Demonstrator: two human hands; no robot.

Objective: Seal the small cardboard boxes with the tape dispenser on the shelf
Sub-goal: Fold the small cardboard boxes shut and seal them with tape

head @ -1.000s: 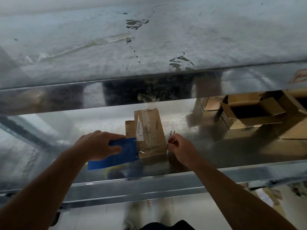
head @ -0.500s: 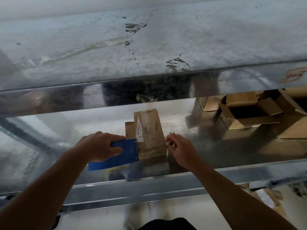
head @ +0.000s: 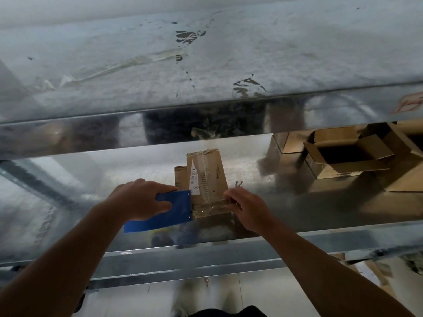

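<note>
Head view: a small brown cardboard box with a white barcode label (head: 206,170) sits in the middle of the shiny metal lower shelf (head: 320,213), under the dull grey upper shelf (head: 206,65). Its long axis runs from near to far. The left hand (head: 137,200) grasps the flat blue tape dispenser (head: 160,221), fingers wrapped over its far edge, with the dispenser's right end against the box's near-left corner. The right hand (head: 249,209) is just right of the box and pinches the free end of a clear tape strip (head: 210,205). The strip stretches left to right between the two hands, crossing the box's near end at right angles to its long axis. Laying the strip down probably depends on that crossing, with both hands about equally close to the box, one on each side. The count is one dispenser, one strip and one box being taped. A smaller cardboard piece stands just behind its left side, and an open brown box (head: 338,170) lies well apart at far right, with more cardboard around it that cannot be counted.
</note>
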